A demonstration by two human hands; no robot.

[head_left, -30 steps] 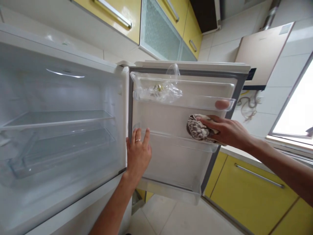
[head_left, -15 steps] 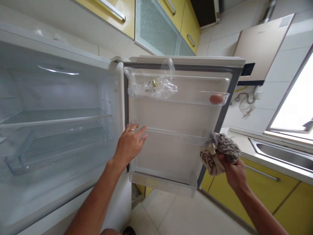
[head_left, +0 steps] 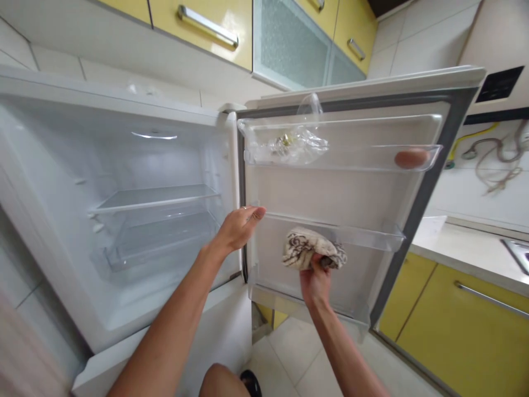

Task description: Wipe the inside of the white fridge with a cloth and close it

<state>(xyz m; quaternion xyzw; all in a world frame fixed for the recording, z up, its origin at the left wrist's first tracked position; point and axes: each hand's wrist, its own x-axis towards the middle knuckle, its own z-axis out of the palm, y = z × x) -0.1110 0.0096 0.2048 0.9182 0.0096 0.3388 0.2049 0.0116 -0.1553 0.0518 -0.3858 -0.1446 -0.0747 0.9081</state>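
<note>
The fridge door (head_left: 322,193) stands open, with a clear middle door shelf (head_left: 363,236) across it. My left hand (head_left: 239,227) is at the left end of this shelf, thumb along the front and fingers curled over and partly hidden. My right hand (head_left: 316,281) is closed on a bunched cream-and-brown patterned cloth (head_left: 306,248), held against the front of the same shelf, left of its middle. Above, the upper door shelf (head_left: 355,157) holds a crumpled clear plastic bag (head_left: 300,146) at the left and a brown egg (head_left: 412,158) at the right.
To the left is the fridge compartment (head_left: 165,165) with a glass shelf (head_left: 157,197) and a clear drawer (head_left: 165,237). Yellow cabinets (head_left: 206,25) hang above. A counter (head_left: 467,248) with a sink (head_left: 518,253) lies beyond the door at the right.
My right hand has brought the cloth leftward from the door's right edge to the front of the middle shelf. My left hand's fingers have curled in at the shelf end. The view has turned left.
</note>
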